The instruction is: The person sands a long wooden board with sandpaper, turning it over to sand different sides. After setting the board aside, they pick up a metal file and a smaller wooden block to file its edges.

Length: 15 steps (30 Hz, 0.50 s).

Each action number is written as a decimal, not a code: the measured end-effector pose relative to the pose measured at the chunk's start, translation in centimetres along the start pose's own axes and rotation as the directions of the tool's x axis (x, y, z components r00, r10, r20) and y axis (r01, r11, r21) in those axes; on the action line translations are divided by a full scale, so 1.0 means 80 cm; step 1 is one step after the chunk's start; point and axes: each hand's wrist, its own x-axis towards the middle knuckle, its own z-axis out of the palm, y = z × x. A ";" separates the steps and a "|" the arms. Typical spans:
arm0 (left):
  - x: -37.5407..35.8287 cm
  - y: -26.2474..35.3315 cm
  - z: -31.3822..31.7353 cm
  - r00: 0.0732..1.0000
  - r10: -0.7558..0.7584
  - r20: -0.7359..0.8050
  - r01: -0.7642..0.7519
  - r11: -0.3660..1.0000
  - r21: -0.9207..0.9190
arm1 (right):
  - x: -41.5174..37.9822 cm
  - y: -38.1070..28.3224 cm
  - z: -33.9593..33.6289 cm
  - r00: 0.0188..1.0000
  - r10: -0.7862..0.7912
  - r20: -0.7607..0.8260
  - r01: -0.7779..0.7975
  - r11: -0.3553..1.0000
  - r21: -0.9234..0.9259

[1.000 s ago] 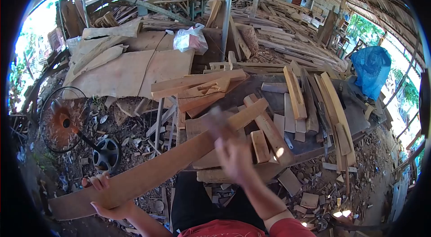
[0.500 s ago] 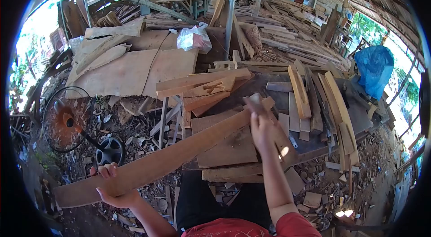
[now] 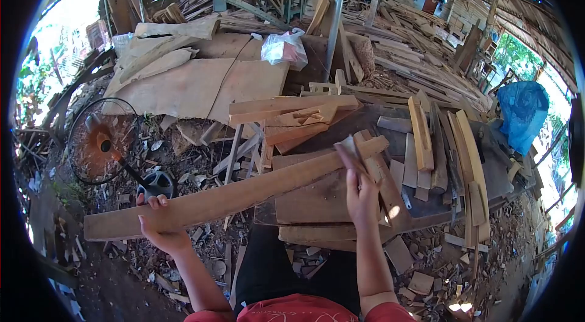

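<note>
A long, flat wooden plank (image 3: pixel 225 201) slants across in front of me, its far right end lying over the boards on the workbench. My left hand (image 3: pixel 163 224) is closed around the plank near its left end, thumb on the near edge and fingers over the far edge. Near the other end, my right hand (image 3: pixel 363 195) grips a small flat brown block (image 3: pixel 351 156), tilted up and held against or just above the plank; contact there is not clear. Under the plank lies a wide board (image 3: pixel 311 197).
Notched wooden pieces (image 3: pixel 304 118) are piled behind the plank. Long offcuts (image 3: pixel 466 157) lie on the right of the bench. A standing fan (image 3: pixel 103 142) is at left, and a blue plastic bag (image 3: pixel 523 116) hangs at right. Wood scraps cover the ground.
The plank's left end has come up with my left hand, so it lies less steeply. The block in my right hand has tilted. The whole view has shifted slightly.
</note>
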 end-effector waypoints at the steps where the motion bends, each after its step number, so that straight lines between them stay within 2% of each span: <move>1: -0.002 -0.001 -0.003 1.000 -0.021 0.000 0.021 0.999 -0.025 | 0.002 0.006 -0.003 1.000 -0.003 0.004 0.003 1.000 -0.003; 3: -0.007 -0.006 -0.007 0.998 -0.045 -0.046 0.045 0.999 -0.012 | 0.005 0.015 -0.006 0.993 0.119 0.024 -0.119 0.993 0.020; 6: -0.014 -0.014 -0.007 0.984 -0.089 -0.155 0.094 0.995 0.026 | 0.007 0.024 0.002 0.988 0.154 0.035 -0.154 0.988 0.016; 7: -0.015 -0.018 -0.008 0.970 -0.111 -0.217 0.124 0.991 0.048 | 0.006 0.028 0.006 0.988 0.150 0.040 -0.151 0.988 0.020; 9: -0.021 -0.023 -0.019 0.961 -0.131 -0.242 0.146 0.988 0.048 | 0.003 0.031 0.015 0.999 -0.002 -0.046 -0.006 0.983 -0.186; 12: -0.028 -0.031 -0.034 0.947 -0.159 -0.278 0.178 0.983 0.044 | 0.003 0.022 0.020 0.999 0.002 -0.045 -0.010 0.981 -0.194; 13: -0.030 -0.033 -0.036 0.941 -0.185 -0.282 0.189 0.982 -0.013 | 0.005 0.028 0.019 0.999 0.016 0.038 -0.006 0.970 -0.244; 14: -0.032 -0.035 -0.039 0.935 -0.212 -0.285 0.200 0.977 -0.071 | 0.005 0.030 0.024 0.999 0.020 0.042 -0.009 0.970 -0.243; 15: -0.033 -0.038 -0.044 0.929 -0.207 -0.307 0.200 0.978 -0.054 | 0.004 0.032 0.029 1.000 0.001 0.018 0.004 0.966 -0.257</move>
